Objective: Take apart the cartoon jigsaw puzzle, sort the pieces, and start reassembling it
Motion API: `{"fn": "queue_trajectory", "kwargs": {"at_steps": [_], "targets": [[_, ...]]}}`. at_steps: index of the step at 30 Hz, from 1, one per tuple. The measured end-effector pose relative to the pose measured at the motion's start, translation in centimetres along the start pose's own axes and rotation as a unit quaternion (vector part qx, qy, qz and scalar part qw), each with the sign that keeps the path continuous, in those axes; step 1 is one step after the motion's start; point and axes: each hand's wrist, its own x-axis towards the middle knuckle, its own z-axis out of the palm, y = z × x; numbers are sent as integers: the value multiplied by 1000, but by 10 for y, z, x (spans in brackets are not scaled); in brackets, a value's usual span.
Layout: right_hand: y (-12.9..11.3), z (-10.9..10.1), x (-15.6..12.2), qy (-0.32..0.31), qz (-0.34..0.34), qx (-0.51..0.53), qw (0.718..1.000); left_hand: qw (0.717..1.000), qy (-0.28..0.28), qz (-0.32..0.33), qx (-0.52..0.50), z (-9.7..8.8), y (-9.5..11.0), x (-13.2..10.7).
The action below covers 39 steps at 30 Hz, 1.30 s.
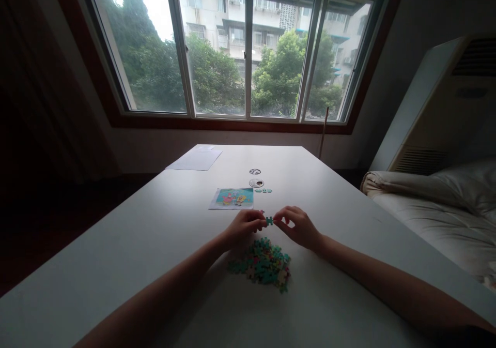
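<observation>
A small teal jigsaw puzzle piece point(269, 221) is held up between my two hands, just above the white table. My left hand point(245, 223) pinches its left side, fingers closed together. From the other side, the thumb and forefinger of my right hand point(297, 227) close on its right edge. Nearer to me lies a heap of loose puzzle pieces point(267, 265), mostly green and teal with some pink and yellow. Beyond my left hand lies a colourful cartoon picture sheet point(234, 198). Several teal pieces in a short row point(264, 190) lie beside its right edge.
Two small round objects point(256, 183) lie beyond the row on the white table point(147, 244). A sheet of paper point(196, 159) is at the far left corner. To the right are a padded seat point(430, 208) and a tall pale appliance point(430, 100). A window spans the far wall.
</observation>
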Motion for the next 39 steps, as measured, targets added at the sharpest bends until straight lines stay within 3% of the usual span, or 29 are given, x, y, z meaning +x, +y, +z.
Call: {"fn": "queue_trajectory", "kwargs": {"at_steps": [6, 12, 18, 27, 39], "targets": [[13, -1, 0, 67, 24, -22, 997, 999, -13, 19, 25, -6, 3, 1], [27, -6, 1, 124, 52, -26, 991, 993, -1, 26, 118, -23, 5, -9], [21, -2, 7, 82, 65, -30, 994, 987, 44, 17, 153, -28, -4, -30], [18, 30, 19, -73, 122, 20, 990, 968, 44, 34, 244, -23, -3, -39], [16, 42, 28, -76, 114, 36, 990, 964, 43, 37, 261, -23, -4, -39]]}}
